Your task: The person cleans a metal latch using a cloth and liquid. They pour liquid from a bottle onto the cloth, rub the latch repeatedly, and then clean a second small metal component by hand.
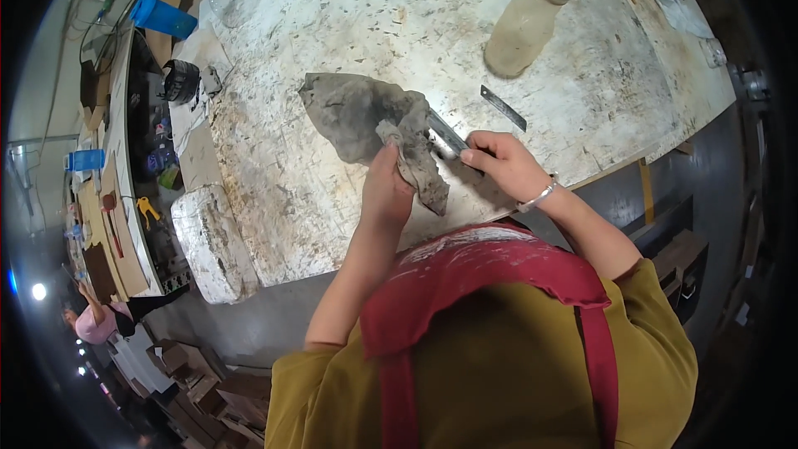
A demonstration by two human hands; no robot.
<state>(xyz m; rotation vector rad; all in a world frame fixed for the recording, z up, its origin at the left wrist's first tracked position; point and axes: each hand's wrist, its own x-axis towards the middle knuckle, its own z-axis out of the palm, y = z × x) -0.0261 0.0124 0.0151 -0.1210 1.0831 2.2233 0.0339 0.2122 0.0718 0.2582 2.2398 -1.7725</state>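
Observation:
A dirty grey rag (353,112) lies bunched in front of me, and my left hand (387,187) is closed on its near side. My right hand (507,165) pinches the near end of a flat dark metal strip (447,131). The strip's far end runs into the rag's folds, so that part is hidden. Beyond my right hand a second, shorter dark metal strip (504,108) with a small hole at one end rests on the table. Farther back stands a large cloudy jar (522,33) with a white lid.
The worktable (283,224) has a scuffed, stained white top. A white-wrapped block (214,241) sits at its left edge. At the far left are a blue cup (163,17), a clear plastic bottle (233,4) and a black roll (180,81). Another person (97,322) is at the distant left.

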